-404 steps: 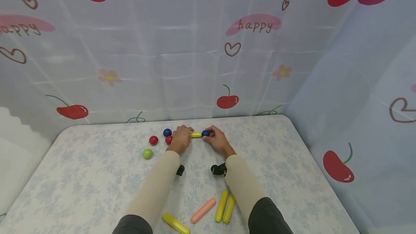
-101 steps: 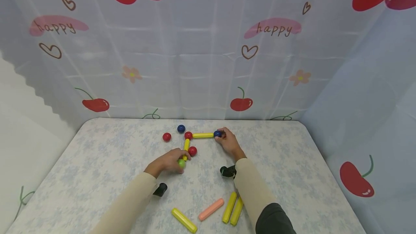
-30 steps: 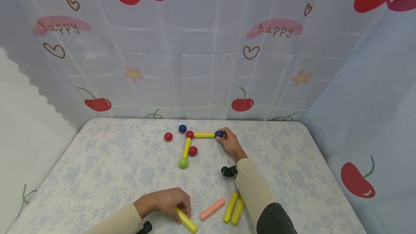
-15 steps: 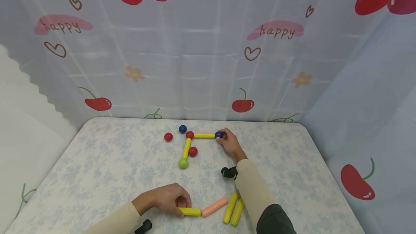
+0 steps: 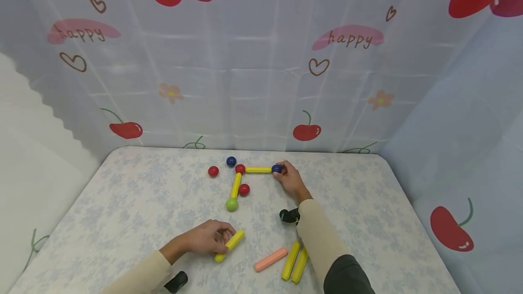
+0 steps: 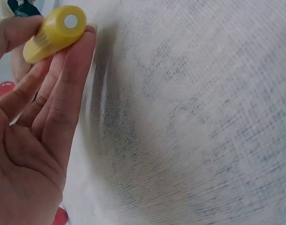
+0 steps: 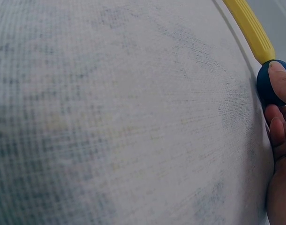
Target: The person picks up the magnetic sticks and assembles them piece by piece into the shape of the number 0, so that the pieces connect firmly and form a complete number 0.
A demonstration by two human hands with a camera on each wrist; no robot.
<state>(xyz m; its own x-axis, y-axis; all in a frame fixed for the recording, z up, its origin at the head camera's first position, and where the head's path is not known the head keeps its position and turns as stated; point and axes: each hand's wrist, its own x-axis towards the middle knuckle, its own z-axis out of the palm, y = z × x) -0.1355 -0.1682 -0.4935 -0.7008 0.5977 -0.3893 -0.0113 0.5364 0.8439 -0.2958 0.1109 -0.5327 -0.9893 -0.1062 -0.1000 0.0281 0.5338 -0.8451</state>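
Near side, left of centre, head view: left hand (image 5: 205, 238) pinches rod (image 5: 234, 242); far, right of centre, right hand (image 5: 292, 181) holds blue ball (image 5: 276, 168). Left wrist: rod shows end disc (image 6: 70, 21); likely light, stiff; grasp mid-length. Right wrist: ball touches second rod (image 7: 250, 29); likely hard, slippery.
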